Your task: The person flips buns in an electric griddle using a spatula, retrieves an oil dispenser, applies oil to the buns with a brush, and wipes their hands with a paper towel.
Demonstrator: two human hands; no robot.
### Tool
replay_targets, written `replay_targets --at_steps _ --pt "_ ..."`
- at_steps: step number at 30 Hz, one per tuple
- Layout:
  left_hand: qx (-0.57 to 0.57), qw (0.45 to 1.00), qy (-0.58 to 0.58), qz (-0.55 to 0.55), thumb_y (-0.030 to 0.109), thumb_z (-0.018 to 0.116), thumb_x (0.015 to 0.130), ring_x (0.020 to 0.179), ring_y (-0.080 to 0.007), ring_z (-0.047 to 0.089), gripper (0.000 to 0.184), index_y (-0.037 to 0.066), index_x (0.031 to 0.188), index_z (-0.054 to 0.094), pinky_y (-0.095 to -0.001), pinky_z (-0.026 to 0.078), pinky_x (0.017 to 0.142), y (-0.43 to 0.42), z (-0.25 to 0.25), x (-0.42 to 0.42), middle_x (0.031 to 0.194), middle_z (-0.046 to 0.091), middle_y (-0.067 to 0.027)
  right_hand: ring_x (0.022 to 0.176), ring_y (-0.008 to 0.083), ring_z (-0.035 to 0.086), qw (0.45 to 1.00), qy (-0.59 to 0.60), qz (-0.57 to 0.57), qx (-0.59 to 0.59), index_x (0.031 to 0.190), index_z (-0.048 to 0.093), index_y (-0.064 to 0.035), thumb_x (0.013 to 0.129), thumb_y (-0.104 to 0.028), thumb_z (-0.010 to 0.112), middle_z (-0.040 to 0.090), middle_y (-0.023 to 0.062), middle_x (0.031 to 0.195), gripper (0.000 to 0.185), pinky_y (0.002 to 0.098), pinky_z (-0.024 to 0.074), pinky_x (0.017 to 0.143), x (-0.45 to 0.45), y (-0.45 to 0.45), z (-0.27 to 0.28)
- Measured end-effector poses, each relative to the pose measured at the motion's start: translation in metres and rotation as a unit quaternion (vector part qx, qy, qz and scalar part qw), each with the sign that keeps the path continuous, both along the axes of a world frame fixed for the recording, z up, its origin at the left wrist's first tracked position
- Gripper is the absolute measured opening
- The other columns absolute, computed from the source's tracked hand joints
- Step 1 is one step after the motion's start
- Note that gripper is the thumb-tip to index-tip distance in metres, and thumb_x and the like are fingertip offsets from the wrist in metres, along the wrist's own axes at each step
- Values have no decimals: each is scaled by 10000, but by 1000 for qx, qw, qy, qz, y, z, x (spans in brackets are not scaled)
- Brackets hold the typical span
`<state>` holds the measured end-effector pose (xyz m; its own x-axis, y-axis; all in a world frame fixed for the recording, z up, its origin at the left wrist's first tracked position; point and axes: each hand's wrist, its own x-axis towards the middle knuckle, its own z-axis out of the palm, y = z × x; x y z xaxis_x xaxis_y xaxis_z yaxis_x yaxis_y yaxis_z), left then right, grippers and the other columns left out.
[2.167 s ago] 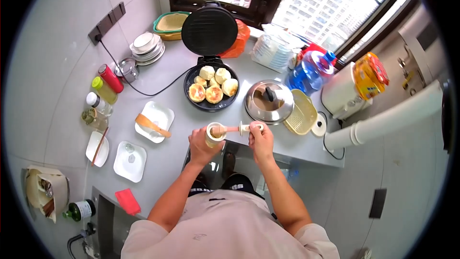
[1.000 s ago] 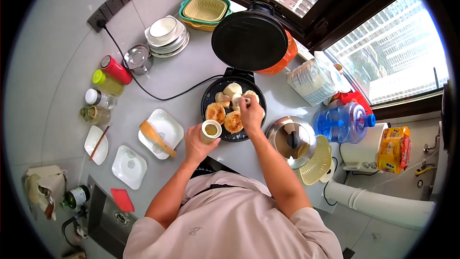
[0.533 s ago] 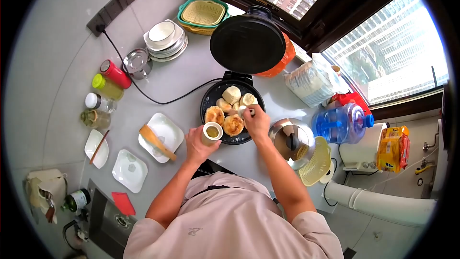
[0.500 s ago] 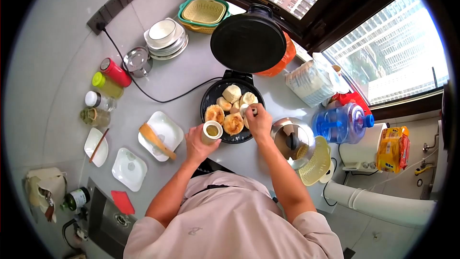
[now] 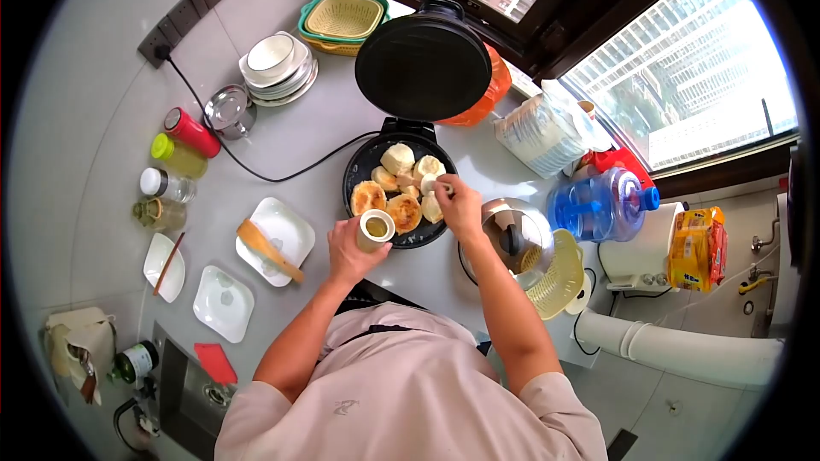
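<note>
My left hand (image 5: pixel 348 253) is wrapped round a small oil jar (image 5: pixel 374 229) with a white rim and yellowish liquid inside, just in front of the electric pan (image 5: pixel 352 162). Over the pan's right side, my right hand (image 5: pixel 459 207) pinches the white handle of a brush (image 5: pixel 441 188). The brush's head is low among the buns and hard to make out. Several round buns lie in the black pan; a browned bun (image 5: pixel 404 212) and another browned one (image 5: pixel 368 197) are at the front, paler ones behind. The black pan lid (image 5: pixel 422 68) stands raised behind them.
A steel lid (image 5: pixel 531 243) and a yellow basket (image 5: pixel 564 277) lie right of the pan. Leftward are a white dish (image 5: pixel 295 230) with a wooden spatula (image 5: pixel 272 251), another dish (image 5: pixel 224 303), bottles and a power cord (image 5: pixel 282 179). A blue water jug (image 5: pixel 602 205) is at the right.
Since the earliest frame, my right hand has lifted the brush out of the jar and reached over the pan. The jar has stayed in my left hand. Lately the view has shifted slightly.
</note>
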<state>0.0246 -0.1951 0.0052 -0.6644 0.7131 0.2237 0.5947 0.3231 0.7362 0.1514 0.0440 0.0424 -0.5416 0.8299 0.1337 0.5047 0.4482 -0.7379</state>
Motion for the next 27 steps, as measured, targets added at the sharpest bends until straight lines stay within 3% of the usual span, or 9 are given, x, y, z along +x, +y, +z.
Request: replay_targets --at_steps 5,7,11,17,21,25,27 --pt "4 1000 -7 -1 364 961 679 1123 -289 597 734 147 1305 645 -492 445 948 0 1 0 1157 696 -40 778 377 762 997 -56 -42 32 1086 756 -74 992 -286 731 758 203 827 233 426 602 753 20 -6 15" --pt "-5 1000 -7 -4 371 961 681 1127 -287 596 736 148 1308 645 -489 442 948 -1 2 1 1154 697 -43 784 390 758 998 9 -54 -1 1075 755 -69 990 -274 731 757 203 826 223 438 601 748 13 -6 19" --pt "-5 1000 -6 -18 374 961 684 1130 -286 593 734 147 1306 646 -487 439 949 -3 4 0 1151 696 -40 796 395 763 995 -73 33 58 1060 760 -84 977 -264 724 761 204 831 202 458 607 741 10 -7 5" --pt "-8 1000 -1 -12 376 961 686 1130 -285 596 742 143 1319 652 -494 434 947 -2 10 3 1169 704 -32 741 392 744 995 -52 0 82 1024 753 -99 952 -246 721 752 179 785 166 485 598 726 17 -5 31" --pt "-4 1000 -5 -29 373 964 681 1118 -286 606 748 137 1317 650 -492 437 939 1 10 3 1167 712 -35 746 415 724 979 -141 47 137 977 720 -64 967 -238 689 754 174 822 177 512 571 699 2 -5 25" --pt "11 1000 -1 -28 365 967 678 1120 -285 612 745 129 1309 649 -489 441 933 5 11 3 1167 717 -37 769 412 727 981 -118 48 148 998 716 -62 973 -233 681 756 172 839 177 516 571 705 1 -7 33" --pt "8 1000 0 -29 364 962 682 1117 -286 614 735 126 1303 650 -488 443 932 6 12 3 1163 716 -38 770 405 729 986 -107 87 97 1014 716 -71 973 -238 687 755 172 833 175 509 574 712 2 -9 33"
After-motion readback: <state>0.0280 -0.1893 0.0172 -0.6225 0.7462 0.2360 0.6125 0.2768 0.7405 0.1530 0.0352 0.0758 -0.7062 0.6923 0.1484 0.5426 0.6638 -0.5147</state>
